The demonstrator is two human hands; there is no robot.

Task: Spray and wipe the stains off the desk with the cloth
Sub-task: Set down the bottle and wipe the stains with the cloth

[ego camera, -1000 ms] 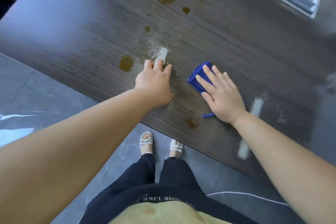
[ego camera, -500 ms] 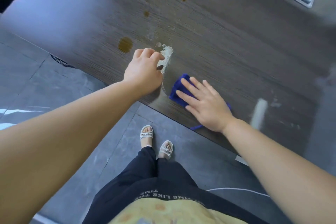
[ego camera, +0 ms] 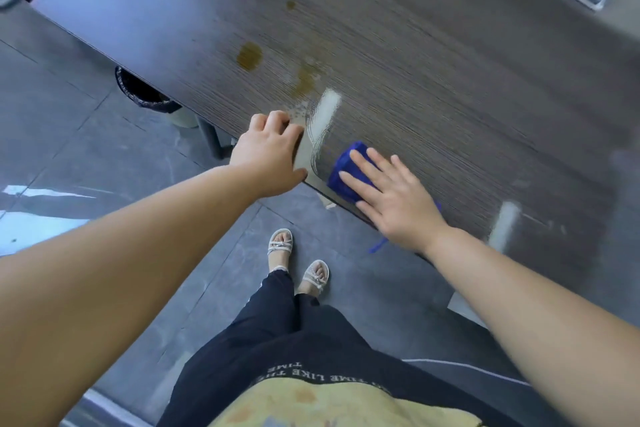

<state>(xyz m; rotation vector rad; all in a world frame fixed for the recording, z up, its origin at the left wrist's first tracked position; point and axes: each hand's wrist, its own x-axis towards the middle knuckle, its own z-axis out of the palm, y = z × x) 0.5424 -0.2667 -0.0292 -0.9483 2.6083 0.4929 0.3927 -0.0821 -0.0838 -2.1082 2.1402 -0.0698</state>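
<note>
Several brown stains (ego camera: 249,55) lie beyond the blue cloth (ego camera: 346,163), pinned at the worktop's (ego camera: 450,97) near edge under our spread right hand (ego camera: 391,198). Our left hand (ego camera: 270,152) curls nearby; whether it holds anything we cannot tell. We should press evenly, sweeping through each stain.

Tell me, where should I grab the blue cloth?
Grab the bunched end of the blue cloth poking out past the right hand, coming from above. It lies flat on the desk, so that raised lump is easiest to pinch.

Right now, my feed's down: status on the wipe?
Right hand flat on cloth. Left hand curled at desk edge, grip unclear. Brown stains not yet wiped.
</note>
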